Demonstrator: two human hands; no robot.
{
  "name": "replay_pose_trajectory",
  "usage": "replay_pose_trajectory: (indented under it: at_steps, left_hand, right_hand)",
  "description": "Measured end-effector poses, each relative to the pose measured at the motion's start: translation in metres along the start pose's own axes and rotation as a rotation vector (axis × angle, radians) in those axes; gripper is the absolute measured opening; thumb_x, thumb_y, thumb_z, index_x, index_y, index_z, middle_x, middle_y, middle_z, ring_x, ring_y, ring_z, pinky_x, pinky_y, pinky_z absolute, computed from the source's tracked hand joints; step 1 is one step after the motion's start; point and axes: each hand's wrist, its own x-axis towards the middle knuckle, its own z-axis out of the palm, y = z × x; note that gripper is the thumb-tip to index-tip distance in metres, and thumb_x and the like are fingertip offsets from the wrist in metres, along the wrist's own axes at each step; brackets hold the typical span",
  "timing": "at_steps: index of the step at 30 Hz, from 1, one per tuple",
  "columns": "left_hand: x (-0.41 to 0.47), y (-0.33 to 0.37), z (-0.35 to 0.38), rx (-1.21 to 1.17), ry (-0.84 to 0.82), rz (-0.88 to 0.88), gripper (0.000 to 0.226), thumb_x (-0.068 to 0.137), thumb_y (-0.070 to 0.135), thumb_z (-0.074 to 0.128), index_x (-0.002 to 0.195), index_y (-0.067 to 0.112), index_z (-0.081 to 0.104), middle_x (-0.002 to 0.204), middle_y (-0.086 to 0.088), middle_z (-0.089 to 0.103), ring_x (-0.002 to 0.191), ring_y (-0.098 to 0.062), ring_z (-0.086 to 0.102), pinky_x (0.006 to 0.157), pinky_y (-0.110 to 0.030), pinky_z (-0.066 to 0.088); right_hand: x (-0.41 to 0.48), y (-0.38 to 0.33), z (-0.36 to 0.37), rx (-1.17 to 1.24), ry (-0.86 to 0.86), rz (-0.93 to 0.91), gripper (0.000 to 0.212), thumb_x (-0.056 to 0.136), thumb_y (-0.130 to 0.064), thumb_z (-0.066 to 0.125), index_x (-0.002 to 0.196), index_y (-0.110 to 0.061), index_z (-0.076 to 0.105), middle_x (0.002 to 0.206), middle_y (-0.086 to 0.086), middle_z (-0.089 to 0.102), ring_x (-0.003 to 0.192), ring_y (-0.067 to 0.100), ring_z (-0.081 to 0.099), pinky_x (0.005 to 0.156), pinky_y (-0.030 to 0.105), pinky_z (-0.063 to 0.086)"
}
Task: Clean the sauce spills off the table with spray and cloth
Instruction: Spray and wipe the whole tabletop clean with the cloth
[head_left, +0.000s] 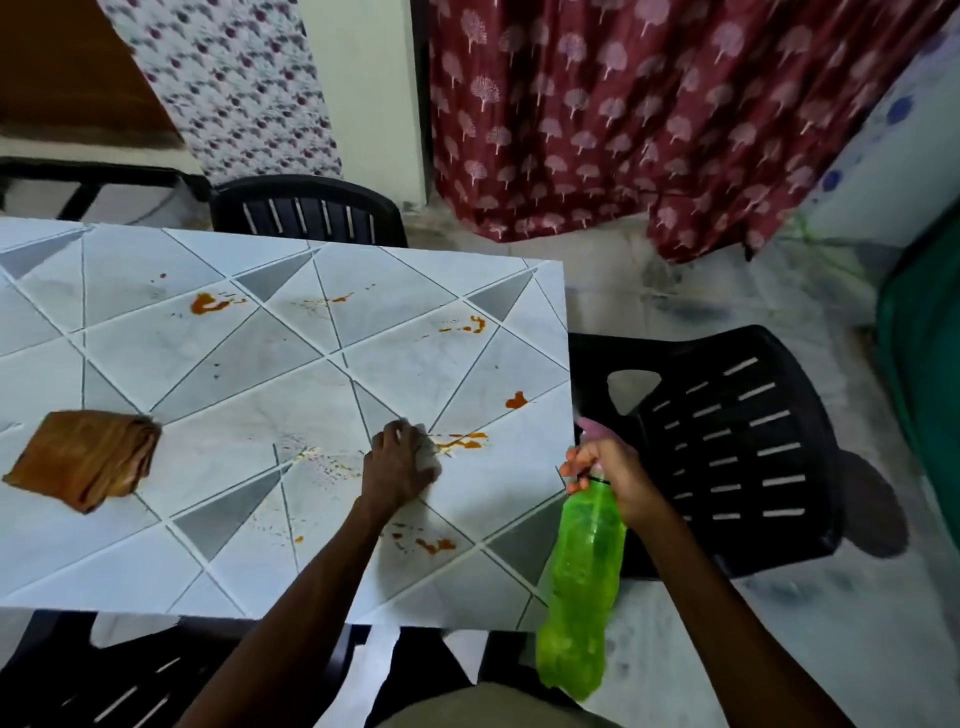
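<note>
My left hand curls round a pale cloth, pressed beside the sauce smear mid-frame to scrub it; my right hand grips the spray bottle lower right, held ready

We had a maroon curtain with pale tree prints hanging at the back, a cream wall beside it and a floral cloth further left. A black slatted far chair was tucked behind the triangle-patterned worktop, and a matching side chair stood at its right end. The pale floor looked smudged with dark marks.
</note>
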Motion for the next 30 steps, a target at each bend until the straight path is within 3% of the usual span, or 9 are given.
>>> replay_pose_trajectory:
  at_steps: [6, 9, 12, 14, 16, 19, 23, 27, 30]
  left_hand:
    - [-0.039, -0.039, -0.002, 0.024, 0.037, -0.099, 0.088, 0.074, 0.047, 0.078, 0.144, 0.01, 0.04, 0.145, -0.013, 0.039, 0.126, -0.039, 0.043, 0.094, -0.047, 0.046]
    - [-0.054, -0.074, -0.011, 0.038, 0.057, -0.145, 0.084, 0.074, 0.046, 0.077, 0.141, 0.009, 0.043, 0.143, -0.016, 0.04, 0.125, -0.041, 0.044, 0.093, -0.048, 0.046]
    - [-0.067, -0.115, -0.022, 0.036, 0.098, -0.186, 0.08, 0.073, 0.047, 0.073, 0.136, 0.006, 0.048, 0.139, -0.019, 0.044, 0.123, -0.043, 0.045, 0.095, -0.051, 0.046]
    - [-0.076, -0.14, -0.028, 0.047, 0.129, -0.226, 0.078, 0.071, 0.046, 0.076, 0.135, 0.009, 0.05, 0.139, -0.017, 0.045, 0.124, -0.042, 0.044, 0.097, -0.05, 0.043]
    - [-0.084, -0.164, -0.036, 0.059, 0.141, -0.26, 0.08, 0.069, 0.048, 0.077, 0.135, 0.012, 0.048, 0.14, -0.014, 0.043, 0.127, -0.038, 0.041, 0.098, -0.049, 0.041]
    - [-0.094, -0.195, -0.041, 0.04, 0.156, -0.282, 0.081, 0.074, 0.055, 0.072, 0.139, 0.017, 0.044, 0.149, -0.011, 0.035, 0.135, -0.035, 0.034, 0.104, -0.049, 0.037]
    - [-0.108, -0.226, -0.04, 0.033, 0.157, -0.261, 0.085, 0.076, 0.063, 0.064, 0.145, 0.022, 0.037, 0.155, -0.009, 0.029, 0.14, -0.036, 0.03, 0.108, -0.051, 0.035]
    - [-0.123, -0.242, -0.035, 0.024, 0.169, -0.254, 0.088, 0.072, 0.066, 0.055, 0.147, 0.021, 0.039, 0.158, -0.013, 0.029, 0.141, -0.041, 0.03, 0.11, -0.051, 0.032]
    - [-0.136, -0.254, -0.028, 0.006, 0.206, -0.25, 0.089, 0.071, 0.068, 0.051, 0.146, 0.02, 0.042, 0.156, -0.015, 0.034, 0.139, -0.042, 0.034, 0.108, -0.054, 0.035]
  right_hand:
    - [-0.015, 0.013, 0.034, -0.138, -0.145, -0.035, 0.047, 0.083, 0.009, 0.046, 0.113, -0.022, 0.064, 0.07, 0.011, 0.064, 0.063, 0.027, 0.065, 0.055, 0.03, 0.049]
    - [-0.023, 0.023, 0.064, -0.187, -0.197, -0.036, 0.046, 0.083, 0.006, 0.047, 0.117, -0.02, 0.063, 0.067, 0.015, 0.062, 0.053, 0.026, 0.055, 0.053, 0.03, 0.051]
    - [-0.026, 0.039, 0.101, -0.162, -0.219, -0.057, 0.046, 0.086, 0.006, 0.046, 0.116, -0.023, 0.063, 0.076, 0.012, 0.063, 0.057, 0.023, 0.065, 0.058, 0.032, 0.048]
    - [-0.031, 0.048, 0.129, -0.192, -0.238, -0.051, 0.044, 0.085, 0.005, 0.046, 0.116, -0.019, 0.064, 0.076, 0.016, 0.059, 0.049, 0.021, 0.058, 0.056, 0.031, 0.046]
    - [-0.04, 0.058, 0.161, -0.232, -0.266, -0.027, 0.042, 0.079, 0.002, 0.05, 0.114, -0.016, 0.064, 0.076, 0.018, 0.056, 0.044, 0.019, 0.054, 0.052, 0.029, 0.046]
    - [-0.048, 0.072, 0.202, -0.28, -0.306, -0.054, 0.06, 0.062, -0.005, 0.062, 0.118, -0.024, 0.064, 0.086, 0.011, 0.067, 0.063, 0.018, 0.068, 0.055, 0.031, 0.049]
    - [-0.06, 0.098, 0.257, -0.396, -0.362, -0.087, 0.038, 0.087, -0.003, 0.053, 0.12, -0.018, 0.064, 0.088, 0.021, 0.068, 0.06, 0.019, 0.066, 0.049, 0.029, 0.051]
    - [-0.07, 0.127, 0.299, -0.516, -0.383, -0.088, 0.036, 0.088, -0.009, 0.054, 0.123, -0.008, 0.065, 0.091, 0.016, 0.073, 0.063, 0.017, 0.069, 0.052, 0.03, 0.053]
    - [-0.083, 0.149, 0.327, -0.512, -0.384, -0.106, 0.036, 0.094, -0.009, 0.052, 0.126, -0.017, 0.064, 0.079, 0.015, 0.065, 0.05, 0.013, 0.06, 0.05, 0.029, 0.048]
